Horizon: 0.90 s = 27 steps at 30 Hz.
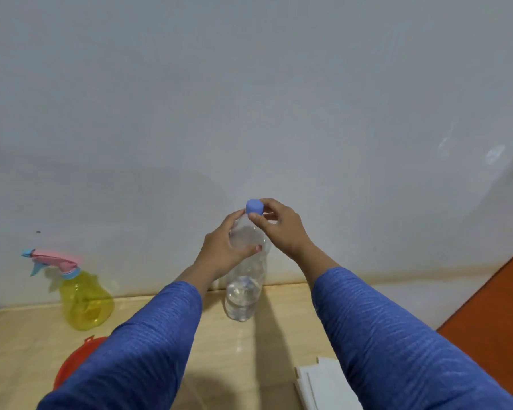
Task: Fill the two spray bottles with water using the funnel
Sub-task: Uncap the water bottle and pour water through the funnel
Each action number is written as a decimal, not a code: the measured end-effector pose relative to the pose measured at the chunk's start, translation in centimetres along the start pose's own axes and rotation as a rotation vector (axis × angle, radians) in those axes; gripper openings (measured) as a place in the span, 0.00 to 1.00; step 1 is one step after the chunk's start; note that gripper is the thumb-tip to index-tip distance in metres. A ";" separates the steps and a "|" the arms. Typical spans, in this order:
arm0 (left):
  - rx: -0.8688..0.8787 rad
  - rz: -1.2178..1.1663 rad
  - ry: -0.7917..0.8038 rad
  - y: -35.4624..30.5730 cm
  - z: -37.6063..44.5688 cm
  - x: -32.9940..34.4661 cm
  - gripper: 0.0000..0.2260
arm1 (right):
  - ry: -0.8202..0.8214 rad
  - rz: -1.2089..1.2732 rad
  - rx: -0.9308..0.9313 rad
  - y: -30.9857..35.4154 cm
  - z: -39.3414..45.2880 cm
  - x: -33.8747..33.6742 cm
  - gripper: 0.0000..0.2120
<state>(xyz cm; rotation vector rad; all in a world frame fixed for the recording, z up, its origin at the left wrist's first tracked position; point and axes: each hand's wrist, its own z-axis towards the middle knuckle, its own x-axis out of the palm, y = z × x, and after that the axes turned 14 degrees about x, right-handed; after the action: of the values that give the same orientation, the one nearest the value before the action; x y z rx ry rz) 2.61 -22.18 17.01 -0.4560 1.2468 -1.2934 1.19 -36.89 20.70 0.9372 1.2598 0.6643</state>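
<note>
Cap (pixel 254 206) pinched by right hand (pixel 282 224); left hand (pixel 222 250) gripped water bottle (pixel 245 279) at centre frame.
Step judged: cap handling; whether opening or closing, unclear.

1. The water bottle (pixel 243 291) stands upright on the tabletop (pixel 282 335), near its back edge by the wall (pixel 249 99).
2. The spray bottle (pixel 82 294) stands well to its left.
3. A lid (pixel 71 362) lies before the spray bottle, partly hidden by the left sleeve (pixel 137 350).
4. Folded paper (pixel 323 386) lies at front right.
</note>
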 end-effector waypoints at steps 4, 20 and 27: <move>-0.012 -0.005 -0.063 -0.4 -1.5 0.1 0.36 | 0.011 0.061 -0.012 0.1 -1.4 0.6 0.13; 0.047 -0.045 -0.010 -3.9 -11.8 -2.6 0.37 | -0.125 0.135 0.012 1.6 -13.7 2.5 0.13; 0.042 -0.062 0.016 -4.3 -13.9 -2.1 0.37 | -0.232 0.092 0.035 2.2 -15.7 2.7 0.16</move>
<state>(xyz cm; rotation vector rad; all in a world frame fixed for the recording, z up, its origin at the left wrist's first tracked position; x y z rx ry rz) -10.96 -16.56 16.74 -0.4582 1.2246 -1.3749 -13.41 -30.13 20.69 1.0734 1.0307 0.5882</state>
